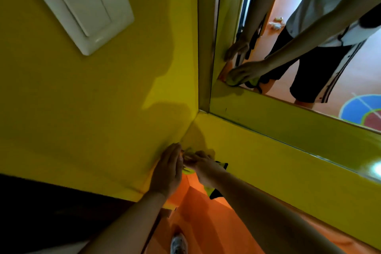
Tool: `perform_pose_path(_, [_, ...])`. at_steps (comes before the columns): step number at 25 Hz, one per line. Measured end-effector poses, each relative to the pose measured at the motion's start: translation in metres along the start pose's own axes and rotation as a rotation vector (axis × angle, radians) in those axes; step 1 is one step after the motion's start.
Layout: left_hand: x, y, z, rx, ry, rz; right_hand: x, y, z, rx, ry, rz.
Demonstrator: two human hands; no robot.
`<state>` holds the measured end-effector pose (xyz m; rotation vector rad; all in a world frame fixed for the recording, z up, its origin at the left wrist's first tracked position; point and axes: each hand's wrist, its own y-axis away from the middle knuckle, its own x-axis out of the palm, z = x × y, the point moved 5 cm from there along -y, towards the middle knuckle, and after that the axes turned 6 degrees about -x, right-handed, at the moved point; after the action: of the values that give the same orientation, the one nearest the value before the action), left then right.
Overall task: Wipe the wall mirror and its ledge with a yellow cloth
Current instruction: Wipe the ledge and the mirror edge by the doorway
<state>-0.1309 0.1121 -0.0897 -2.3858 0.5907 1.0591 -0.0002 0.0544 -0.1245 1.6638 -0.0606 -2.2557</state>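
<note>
**Ledge wipe, left corner start**

Right hand [203, 166] sits on the yellow cloth [219, 166] at the left end of the ledge [268, 150], tight against the wall [92, 99]. Fingers look curled over the bunched cloth, though dim light and blur make the exact grip hard to read. Left hand [168, 168] is flat on the wall just beside the cloth, fingers straight and together, holding nothing.

To do the step well, work the cloth into the corner seam first, then drag right along the ledge in one stroke with the palm pressing down.

A tail of cloth hangs off the near edge of the ledge above the orange floor [206, 222], so gather it up. The wall blocks movement to the left. Room to move is rightward along the ledge, below the mirror [299, 47]. The light switch [82, 6] is well apart, up the wall.
</note>
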Motion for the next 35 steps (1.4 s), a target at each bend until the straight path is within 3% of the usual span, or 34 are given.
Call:
perform_pose_path(7, [-0.065,-0.039,-0.089,0.210,-0.046,-0.113,-0.109,0.063,0.001,0.068,0.054,-0.178])
perform_pose_path(12, [-0.133,-0.083,-0.163,0.321,-0.091,-0.248,-0.226,0.092,0.010,0.075,0.209,-0.261])
perform_pose_path(18, [-0.243,-0.163,-0.288,0.504,-0.117,-0.467,-0.423,0.118,0.030,0.045,0.540,-0.537])
perform_pose_path(23, [-0.356,-0.236,-0.383,0.549,-0.190,-0.654,-0.588,0.131,0.064,0.083,0.791,-0.737])
perform_pose_path(30, [-0.487,-0.311,-0.477,0.646,-0.107,-0.686,-0.791,0.150,0.117,0.236,1.080,-0.940])
perform_pose_path(35, [-0.535,-0.340,-0.523,0.663,-0.101,-0.861,-0.884,0.177,0.145,0.279,1.242,-0.976])
